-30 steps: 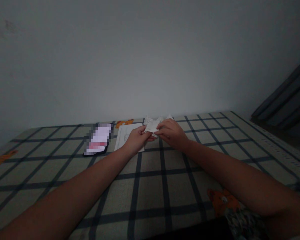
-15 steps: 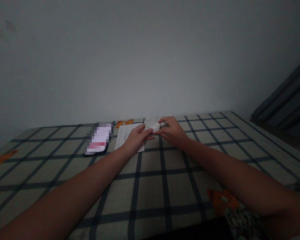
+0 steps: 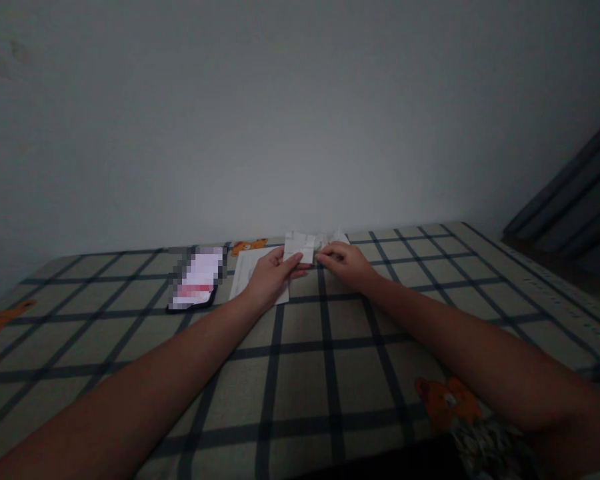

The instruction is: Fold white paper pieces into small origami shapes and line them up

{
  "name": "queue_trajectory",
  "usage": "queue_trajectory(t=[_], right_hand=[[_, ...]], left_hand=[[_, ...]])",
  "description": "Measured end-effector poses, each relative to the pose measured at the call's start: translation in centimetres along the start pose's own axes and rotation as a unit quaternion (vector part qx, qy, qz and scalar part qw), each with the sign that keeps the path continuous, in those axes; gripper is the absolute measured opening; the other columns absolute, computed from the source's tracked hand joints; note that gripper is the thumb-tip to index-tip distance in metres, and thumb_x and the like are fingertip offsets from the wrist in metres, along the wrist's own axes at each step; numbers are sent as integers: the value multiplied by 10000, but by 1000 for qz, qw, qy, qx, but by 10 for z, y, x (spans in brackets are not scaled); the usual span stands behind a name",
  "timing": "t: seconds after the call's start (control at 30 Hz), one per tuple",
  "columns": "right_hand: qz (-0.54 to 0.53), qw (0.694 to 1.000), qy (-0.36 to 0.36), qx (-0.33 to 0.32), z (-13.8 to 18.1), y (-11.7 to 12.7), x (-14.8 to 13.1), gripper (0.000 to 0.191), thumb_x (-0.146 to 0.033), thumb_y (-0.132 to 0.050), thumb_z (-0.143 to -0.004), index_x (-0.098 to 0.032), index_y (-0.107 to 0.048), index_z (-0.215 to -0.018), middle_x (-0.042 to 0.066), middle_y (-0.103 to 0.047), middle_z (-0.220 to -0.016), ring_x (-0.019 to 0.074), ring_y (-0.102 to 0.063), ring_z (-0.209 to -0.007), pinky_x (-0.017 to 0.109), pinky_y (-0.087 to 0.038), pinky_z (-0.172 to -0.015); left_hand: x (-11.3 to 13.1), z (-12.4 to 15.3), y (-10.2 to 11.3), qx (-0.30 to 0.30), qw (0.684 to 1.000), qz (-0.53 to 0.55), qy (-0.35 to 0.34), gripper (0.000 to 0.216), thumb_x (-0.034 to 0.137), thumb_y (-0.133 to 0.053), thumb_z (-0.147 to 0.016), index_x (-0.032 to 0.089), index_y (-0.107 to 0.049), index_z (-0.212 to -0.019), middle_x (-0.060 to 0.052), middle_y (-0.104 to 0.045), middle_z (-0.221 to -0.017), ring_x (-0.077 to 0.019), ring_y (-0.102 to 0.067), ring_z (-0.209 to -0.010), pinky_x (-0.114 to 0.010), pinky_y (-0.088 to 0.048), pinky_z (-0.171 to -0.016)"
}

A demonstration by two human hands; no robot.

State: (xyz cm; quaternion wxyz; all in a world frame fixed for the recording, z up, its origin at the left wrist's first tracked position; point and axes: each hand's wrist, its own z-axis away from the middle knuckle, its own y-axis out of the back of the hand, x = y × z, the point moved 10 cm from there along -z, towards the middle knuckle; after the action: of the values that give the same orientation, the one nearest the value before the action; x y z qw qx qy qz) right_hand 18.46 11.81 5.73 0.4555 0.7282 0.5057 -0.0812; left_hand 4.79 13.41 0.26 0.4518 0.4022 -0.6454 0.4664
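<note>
A small folded piece of white paper (image 3: pixel 299 245) is held up near the far edge of the plaid cloth. My left hand (image 3: pixel 270 277) is closed on its lower left part, thumb on the front and fingers behind. On the other side, my right hand (image 3: pixel 347 263) pinches at the paper's right edge, fingertips together; exactly what lies between them is too small to see. A crumpled whitish piece (image 3: pixel 337 236) shows just behind the right fingers; whether it joins the folded paper I cannot tell. Under my left hand lies a flat white sheet (image 3: pixel 241 273) with faint printing.
A phone (image 3: pixel 197 277) with a lit, blurred screen lies left of the sheet. The plaid cloth (image 3: pixel 305 373) with orange bear prints spreads over the whole surface. Behind it stands a plain wall (image 3: pixel 300 120), and a dark curtain (image 3: pixel 575 180) hangs at the far right.
My right hand has drawn slightly down off the paper's front, its fingers now pinched at the right edge. The folded paper has shifted a little left and shows flatter. My left hand keeps its hold.
</note>
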Motion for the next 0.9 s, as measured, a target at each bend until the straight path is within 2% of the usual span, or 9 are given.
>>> queue_trajectory(t=[0.23,0.5,0.7,0.9], right_hand=[[-70,995,-67,-21,0,-10,17,183,-303,-612,-772,-142,-684,-823,56,-682,-832,147,-601,-781,269,-431,-734],[-179,973,-136,-52,3,-20,29,214,-345,-620,-738,-139,-652,-785,34,-652,-773,127,-573,-704,261,-425,-670],[-217,960,-172,-46,6,-18,28,247,-374,-595,-747,-137,-645,-792,16,-623,-735,90,-502,-592,241,-397,-589],[-250,947,-181,-83,8,-28,28,242,-386,-596,-743,-145,-617,-758,-7,-580,-690,87,-492,-576,230,-379,-558]], left_hand=[[-2,2,-7,-26,999,-21,8,344,263,-690,-741,129,-590,-1041,-93,-682,-1002,-133,-666,-782,-231,-537,-705],[-3,3,-9,-24,999,-25,26,373,228,-715,-710,130,-577,-1042,-92,-685,-998,-126,-662,-780,-253,-530,-752],[-10,1,-8,-29,998,-44,46,307,340,-698,-727,88,-644,-894,-121,-697,-902,-158,-658,-798,-299,-521,-773],[-6,2,-4,-15,996,-89,18,307,396,-686,-723,101,-669,-806,-94,-700,-809,-117,-612,-628,-285,-504,-683]])
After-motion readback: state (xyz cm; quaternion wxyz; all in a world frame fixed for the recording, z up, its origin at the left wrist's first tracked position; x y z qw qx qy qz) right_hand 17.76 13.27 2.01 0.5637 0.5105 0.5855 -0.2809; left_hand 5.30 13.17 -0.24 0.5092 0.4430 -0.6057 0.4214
